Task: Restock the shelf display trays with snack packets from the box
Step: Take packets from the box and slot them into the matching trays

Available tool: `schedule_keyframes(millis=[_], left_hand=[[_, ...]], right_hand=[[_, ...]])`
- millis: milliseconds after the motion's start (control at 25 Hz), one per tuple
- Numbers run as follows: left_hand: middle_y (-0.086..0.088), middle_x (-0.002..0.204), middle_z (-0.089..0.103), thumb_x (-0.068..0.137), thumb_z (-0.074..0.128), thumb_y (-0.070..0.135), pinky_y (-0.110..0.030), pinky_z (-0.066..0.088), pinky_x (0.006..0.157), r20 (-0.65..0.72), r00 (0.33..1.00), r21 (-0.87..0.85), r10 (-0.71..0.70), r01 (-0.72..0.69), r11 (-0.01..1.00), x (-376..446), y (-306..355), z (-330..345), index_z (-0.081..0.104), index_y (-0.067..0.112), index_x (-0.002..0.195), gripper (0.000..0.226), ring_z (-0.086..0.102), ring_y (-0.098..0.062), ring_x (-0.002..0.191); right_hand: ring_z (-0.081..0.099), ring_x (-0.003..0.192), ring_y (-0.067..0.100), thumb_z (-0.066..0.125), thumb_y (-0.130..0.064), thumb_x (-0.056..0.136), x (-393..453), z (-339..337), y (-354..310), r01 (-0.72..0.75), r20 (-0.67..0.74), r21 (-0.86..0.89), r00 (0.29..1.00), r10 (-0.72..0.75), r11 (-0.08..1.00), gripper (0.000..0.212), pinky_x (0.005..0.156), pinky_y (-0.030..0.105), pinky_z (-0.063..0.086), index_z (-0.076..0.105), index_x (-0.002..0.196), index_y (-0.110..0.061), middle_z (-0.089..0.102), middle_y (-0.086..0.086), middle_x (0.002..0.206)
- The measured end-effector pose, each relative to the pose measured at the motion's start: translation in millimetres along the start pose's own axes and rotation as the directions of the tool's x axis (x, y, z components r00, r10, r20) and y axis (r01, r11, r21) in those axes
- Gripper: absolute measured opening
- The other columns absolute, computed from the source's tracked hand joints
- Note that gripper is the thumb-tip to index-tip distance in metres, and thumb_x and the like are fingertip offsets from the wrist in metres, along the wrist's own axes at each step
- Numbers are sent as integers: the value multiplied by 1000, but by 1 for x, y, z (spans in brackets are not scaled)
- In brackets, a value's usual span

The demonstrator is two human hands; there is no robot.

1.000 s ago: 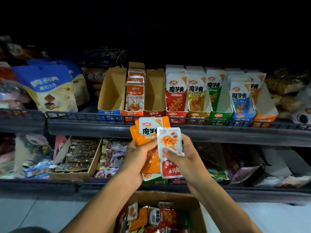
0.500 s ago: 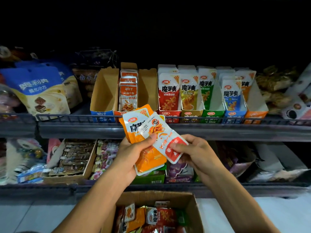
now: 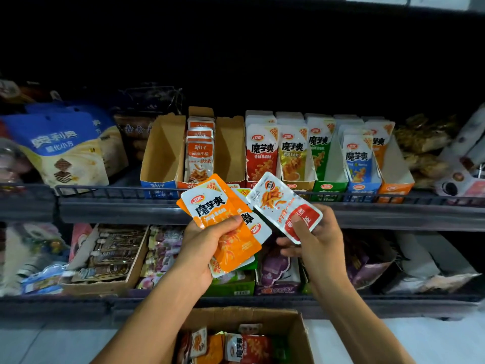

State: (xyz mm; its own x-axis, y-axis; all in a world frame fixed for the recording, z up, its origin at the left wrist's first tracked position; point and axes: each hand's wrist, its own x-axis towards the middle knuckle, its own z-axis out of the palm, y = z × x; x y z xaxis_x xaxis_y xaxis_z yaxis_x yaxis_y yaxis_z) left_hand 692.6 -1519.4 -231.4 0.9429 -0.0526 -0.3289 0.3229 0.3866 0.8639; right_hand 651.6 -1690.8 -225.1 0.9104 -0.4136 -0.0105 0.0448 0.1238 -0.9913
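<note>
My left hand [image 3: 207, 248] grips a fanned stack of orange snack packets [image 3: 220, 219] in front of the upper shelf rail. My right hand [image 3: 315, 240] pinches a single white-and-red packet [image 3: 283, 206] by its red end, tilted, just right of the stack and apart from it. On the upper shelf stands a row of cardboard display trays [image 3: 162, 153]: the blue-fronted one and the one right of the orange-packet tray look hollow, the others hold upright packets [image 3: 262, 151]. The open cardboard box [image 3: 249, 319] with mixed packets sits below, between my forearms.
A wire rail [image 3: 105, 190] runs along the upper shelf front. Large blue biscuit bags [image 3: 60, 148] stand at left, wrapped snacks [image 3: 425, 143] at right. The lower shelf holds a brown tray of bars [image 3: 110, 253] and purple packs [image 3: 275, 269].
My right hand has pulled the white-and-red packet off the stack and moved it right and up, tilting it. The left hand's stack stays roughly in place.
</note>
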Motion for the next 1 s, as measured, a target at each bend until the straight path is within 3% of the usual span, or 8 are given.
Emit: schedule_keyframes(millis=[200, 400, 520, 640, 720, 800, 920, 1000], left_hand=[[2, 79, 78, 77, 81, 10, -29, 56, 47, -21, 1000, 24, 5, -5, 1000, -3, 23, -13, 68, 23, 103, 32, 75, -16, 64], [-6, 95, 78, 68, 80, 12, -40, 60, 56, 64, 996, 53, 59, -62, 997, -4, 77, -44, 71, 21, 108, 42, 76, -25, 80], [-7, 92, 79, 64, 79, 12, -42, 59, 51, 65, 992, -19, 105, -104, 994, 2, 104, -61, 69, 20, 109, 46, 76, -25, 74], [-9, 90, 78, 71, 79, 8, -45, 58, 51, 49, 995, -94, 87, -82, 992, 11, 111, -64, 68, 16, 111, 42, 76, -27, 72], [-11, 93, 78, 75, 79, 7, -48, 60, 54, 63, 996, -109, 67, -60, 992, 16, 112, -64, 68, 14, 113, 40, 76, -29, 76], [-12, 95, 78, 76, 78, 6, -53, 61, 60, 80, 994, -121, 71, -61, 991, 20, 114, -65, 68, 13, 113, 39, 76, -31, 81], [-13, 95, 78, 76, 78, 5, -53, 61, 63, 98, 992, -130, 80, -67, 989, 25, 118, -68, 68, 12, 111, 37, 76, -31, 80], [-13, 93, 78, 76, 78, 4, -50, 61, 56, 106, 991, -133, 76, -62, 989, 27, 121, -71, 67, 11, 110, 37, 76, -31, 78]], right_hand=[[68, 64, 23, 66, -6, 88, -3, -2, -23, 135, 125, -121, 985, -119, 983, 18, 59, 32, 58, 66, 103, -17, 73, 9, 89], [67, 67, 17, 67, -13, 88, 26, 19, -68, 274, 112, -186, 960, -256, 944, 11, 61, 29, 57, 65, 98, -17, 73, 6, 88], [66, 71, 7, 64, -19, 92, 68, 59, -100, 528, 234, -389, 849, -473, 755, 15, 60, 18, 51, 60, 107, -15, 69, -4, 94], [64, 100, 18, 62, -20, 93, 134, 108, -129, 681, 422, -676, 671, -610, 281, 27, 77, 22, 48, 61, 119, -12, 66, 4, 115], [56, 115, 29, 56, -24, 96, 172, 138, -141, 603, 512, -798, 681, -523, 5, 28, 87, 30, 41, 61, 121, -14, 61, 9, 127], [52, 114, 29, 54, -24, 97, 195, 159, -142, 585, 551, -809, 723, -417, -54, 24, 90, 31, 36, 62, 116, -13, 59, 9, 125], [52, 96, 18, 60, -20, 93, 212, 178, -131, 594, 553, -804, 765, -331, 30, 10, 82, 27, 37, 64, 103, -18, 61, 3, 109], [50, 89, 14, 61, -21, 92, 220, 182, -119, 578, 572, -814, 779, -256, -60, 2, 77, 26, 36, 61, 93, -23, 61, 1, 105]])
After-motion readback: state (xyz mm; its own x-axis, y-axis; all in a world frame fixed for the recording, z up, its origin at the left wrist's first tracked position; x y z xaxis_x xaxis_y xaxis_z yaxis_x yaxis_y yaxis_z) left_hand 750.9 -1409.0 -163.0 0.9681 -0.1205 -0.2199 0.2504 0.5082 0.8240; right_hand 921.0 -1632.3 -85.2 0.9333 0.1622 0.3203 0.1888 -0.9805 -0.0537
